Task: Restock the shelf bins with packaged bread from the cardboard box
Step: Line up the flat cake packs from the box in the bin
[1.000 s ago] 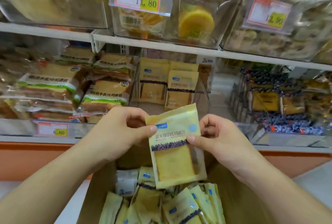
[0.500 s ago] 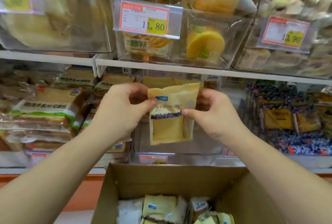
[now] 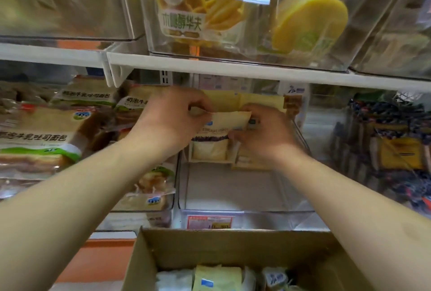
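While held: both hands, left hand [image 3: 172, 118] and right hand [image 3: 263, 132], have fingers pinched on the bread packet [image 3: 217, 136].
Place: deep inside the clear shelf bin [image 3: 233, 213], apparently against standing packets.
Risk: released leaning, it topples forward.

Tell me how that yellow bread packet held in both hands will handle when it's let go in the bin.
The bread packet, pinched by the left hand and right hand, looks thin and soft, so probably light and floppy. In the clear bin, it may slump unless leaned on the packets behind.
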{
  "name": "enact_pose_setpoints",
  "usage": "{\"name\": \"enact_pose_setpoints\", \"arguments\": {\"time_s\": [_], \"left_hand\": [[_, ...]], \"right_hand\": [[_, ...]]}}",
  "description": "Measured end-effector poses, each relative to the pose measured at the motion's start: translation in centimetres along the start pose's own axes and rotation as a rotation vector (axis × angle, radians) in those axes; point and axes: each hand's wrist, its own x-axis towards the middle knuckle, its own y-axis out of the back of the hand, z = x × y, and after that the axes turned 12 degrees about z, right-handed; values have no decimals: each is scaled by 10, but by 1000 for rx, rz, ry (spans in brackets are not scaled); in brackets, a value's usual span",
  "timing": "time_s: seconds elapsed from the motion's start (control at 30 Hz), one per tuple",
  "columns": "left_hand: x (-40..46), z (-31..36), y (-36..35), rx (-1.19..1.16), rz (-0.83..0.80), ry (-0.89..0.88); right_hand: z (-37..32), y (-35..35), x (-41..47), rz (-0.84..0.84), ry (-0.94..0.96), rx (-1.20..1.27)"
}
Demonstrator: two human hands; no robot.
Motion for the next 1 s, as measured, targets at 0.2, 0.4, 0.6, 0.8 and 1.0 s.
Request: {"name": "enact_pose_setpoints", "arguments": {"time_s": [0.2,0.4,0.6,0.8,1.0], "left_hand": [[19,3,-3,111,22,-193],[30,-8,-17,220,41,-300],[37,-15,-29,351,-25,-286],[38,-20,-30,358,-29,-281],[36,-15,-26,423,-35,-307]], "right_hand": [[17,-16,16,274,209,-163],[28,-33,21,333,310,-193],[37,-46,18,310,317,-241],[36,-45,15,313,309,-241],[32,-34,14,299,295,-195]]}}
